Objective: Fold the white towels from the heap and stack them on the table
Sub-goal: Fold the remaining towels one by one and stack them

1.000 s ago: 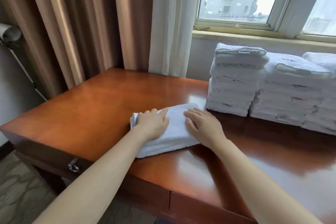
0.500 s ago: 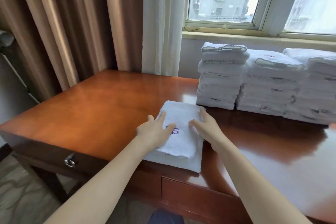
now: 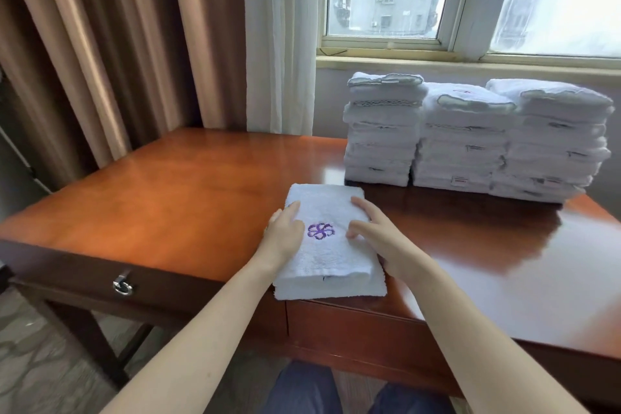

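The left forearm [image 3: 201, 329] and the right forearm [image 3: 470, 329], both bare, reach forward from the lower edge and converge toward the middle, wrists nearly straight. The left grip [image 3: 285, 232] lies palm down, its fingers [image 3: 292, 212] straight, close together and pointing away from the body. The right grip [image 3: 379, 239] lies near it but apart, palm down and tilted inward, with fingers [image 3: 361, 207] stretched forward and the thumb [image 3: 353, 232] spread toward the left grip.

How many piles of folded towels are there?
3, side by side at the far right of the table: left stack, middle stack, right stack. One folded towel lies apart under the left hand and right hand. Others may hide behind.
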{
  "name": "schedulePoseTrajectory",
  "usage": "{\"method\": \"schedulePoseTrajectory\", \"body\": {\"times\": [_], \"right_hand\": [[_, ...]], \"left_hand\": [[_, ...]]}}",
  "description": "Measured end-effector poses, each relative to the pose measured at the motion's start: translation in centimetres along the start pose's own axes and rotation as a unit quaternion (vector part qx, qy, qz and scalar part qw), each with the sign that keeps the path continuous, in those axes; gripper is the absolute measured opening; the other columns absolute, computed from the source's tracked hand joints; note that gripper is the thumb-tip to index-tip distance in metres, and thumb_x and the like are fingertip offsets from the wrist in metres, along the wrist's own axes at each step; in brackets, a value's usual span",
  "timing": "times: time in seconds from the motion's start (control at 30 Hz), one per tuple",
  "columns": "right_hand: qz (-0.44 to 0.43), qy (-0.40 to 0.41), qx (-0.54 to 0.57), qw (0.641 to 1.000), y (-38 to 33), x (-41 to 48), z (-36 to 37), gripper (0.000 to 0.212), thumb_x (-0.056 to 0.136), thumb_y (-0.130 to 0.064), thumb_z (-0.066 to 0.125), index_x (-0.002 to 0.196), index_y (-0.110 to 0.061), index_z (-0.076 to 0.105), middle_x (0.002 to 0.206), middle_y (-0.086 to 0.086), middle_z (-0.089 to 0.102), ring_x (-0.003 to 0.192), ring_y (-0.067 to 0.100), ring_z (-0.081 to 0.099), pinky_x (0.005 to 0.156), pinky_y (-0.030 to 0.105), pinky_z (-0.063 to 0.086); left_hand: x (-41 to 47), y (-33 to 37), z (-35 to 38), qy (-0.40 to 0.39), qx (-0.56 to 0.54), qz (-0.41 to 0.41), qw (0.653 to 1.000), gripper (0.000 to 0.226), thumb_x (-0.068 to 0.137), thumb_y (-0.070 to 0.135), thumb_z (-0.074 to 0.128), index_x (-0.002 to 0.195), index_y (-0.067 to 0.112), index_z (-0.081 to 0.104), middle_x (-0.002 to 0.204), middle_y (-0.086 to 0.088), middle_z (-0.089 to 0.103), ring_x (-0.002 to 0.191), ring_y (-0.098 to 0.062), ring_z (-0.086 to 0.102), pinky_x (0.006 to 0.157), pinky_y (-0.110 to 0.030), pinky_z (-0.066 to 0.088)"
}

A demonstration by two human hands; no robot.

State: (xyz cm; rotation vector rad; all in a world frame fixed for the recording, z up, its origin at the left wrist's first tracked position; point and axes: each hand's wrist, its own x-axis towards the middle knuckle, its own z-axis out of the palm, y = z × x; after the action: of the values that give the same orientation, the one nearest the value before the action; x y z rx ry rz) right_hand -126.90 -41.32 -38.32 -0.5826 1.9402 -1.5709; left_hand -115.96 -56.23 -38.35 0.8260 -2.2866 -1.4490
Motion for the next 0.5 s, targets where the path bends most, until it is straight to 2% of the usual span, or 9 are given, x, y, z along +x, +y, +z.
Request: {"method": "schedulePoseTrajectory", "body": {"times": [0.03,0.07,0.1,0.13,0.17,0.27,0.33,0.43,0.5], "right_hand": [[0.005,-0.003,0.023,1.000,-0.1,-0.4,0.1,0.068,0.081,-0.005,0.057,0.140,-0.037,0.047,0.130,0.002,0.057,0.099,0.022,0.067,0.066,0.026,0.054],[0.005,-0.001,0.043,0.999,-0.1,-0.8,0.1,0.065,0.081,-0.004,0.055,0.136,-0.038,0.051,0.130,0.003,0.058,0.096,0.023,0.068,0.062,0.025,0.054],[0.002,0.004,0.059,0.998,-0.2,-1.0,0.1,0.062,0.081,-0.004,0.053,0.132,-0.038,0.054,0.130,0.005,0.058,0.096,0.025,0.068,0.061,0.025,0.054],[-0.003,0.011,0.076,0.997,-0.4,-1.1,0.1,0.059,0.081,-0.003,0.051,0.128,-0.038,0.057,0.131,0.006,0.058,0.098,0.026,0.067,0.064,0.027,0.055],[-0.009,0.018,0.092,0.996,-0.7,-1.3,0.1,0.057,0.080,-0.003,0.050,0.123,-0.039,0.059,0.131,0.007,0.058,0.101,0.027,0.067,0.069,0.029,0.055],[-0.031,0.035,0.136,0.990,-1.7,-1.9,-0.4,0.053,0.069,-0.008,0.053,0.110,-0.040,0.064,0.131,0.010,0.059,0.098,0.025,0.065,0.080,0.033,0.054],[-0.044,0.044,0.151,0.987,-2.5,-2.4,-1.0,0.059,0.058,-0.013,0.054,0.108,-0.041,0.066,0.126,0.009,0.061,0.094,0.023,0.065,0.079,0.032,0.053],[-0.068,0.052,0.151,0.985,-3.6,-3.3,-2.0,0.059,0.054,-0.015,0.055,0.103,-0.045,0.070,0.121,0.006,0.061,0.089,0.020,0.066,0.076,0.031,0.054],[-0.080,0.060,0.151,0.983,-4.3,-4.0,-2.7,0.060,0.054,-0.014,0.055,0.103,-0.044,0.070,0.124,0.007,0.060,0.090,0.021,0.065,0.079,0.032,0.055]], "left_hand": [[-0.2,0.3,-0.2,0.003,-0.065,-0.007,0.998,0.054,0.099,0.005,0.037,0.152,0.016,0.036,0.155,-0.006,0.036,0.144,-0.020,0.031,0.121,-0.038,0.024],[-0.5,0.6,-0.3,0.005,-0.134,-0.023,0.991,0.049,0.098,0.003,0.038,0.145,0.014,0.046,0.137,-0.004,0.052,0.130,-0.018,0.047,0.114,-0.033,0.036],[-0.8,1.0,-0.5,0.004,-0.203,-0.043,0.978,0.039,0.099,0.003,0.040,0.131,0.017,0.057,0.114,0.000,0.059,0.107,-0.016,0.058,0.099,-0.027,0.049],[-1.1,1.4,-0.7,0.002,-0.250,-0.064,0.966,0.031,0.099,0.005,0.042,0.116,0.022,0.061,0.098,0.002,0.057,0.088,-0.012,0.059,0.080,-0.022,0.054],[-1.3,1.7,-0.9,-0.006,-0.271,-0.078,0.959,0.026,0.099,0.007,0.043,0.108,0.023,0.061,0.095,0.001,0.056,0.081,-0.011,0.059,0.069,-0.021,0.054],[-1.5,2.1,-1.1,-0.078,-0.297,-0.099,0.946,0.024,0.100,0.019,0.046,0.113,0.012,0.064,0.109,-0.011,0.070,0.097,-0.024,0.069,0.080,-0.031,0.056],[-1.9,2.6,-0.8,-0.141,-0.295,-0.100,0.939,0.030,0.103,0.031,0.044,0.105,0.014,0.068,0.105,-0.009,0.073,0.090,-0.021,0.071,0.074,-0.029,0.056],[-2.1,3.4,-0.2,-0.206,-0.310,-0.108,0.922,0.048,0.104,0.048,0.038,0.123,0.012,0.064,0.117,-0.008,0.072,0.100,-0.020,0.071,0.075,-0.027,0.056],[-2.3,4.5,0.1,-0.220,-0.332,-0.103,0.911,0.046,0.103,0.044,0.043,0.128,0.009,0.060,0.116,-0.008,0.071,0.097,-0.022,0.071,0.074,-0.029,0.057]]}}
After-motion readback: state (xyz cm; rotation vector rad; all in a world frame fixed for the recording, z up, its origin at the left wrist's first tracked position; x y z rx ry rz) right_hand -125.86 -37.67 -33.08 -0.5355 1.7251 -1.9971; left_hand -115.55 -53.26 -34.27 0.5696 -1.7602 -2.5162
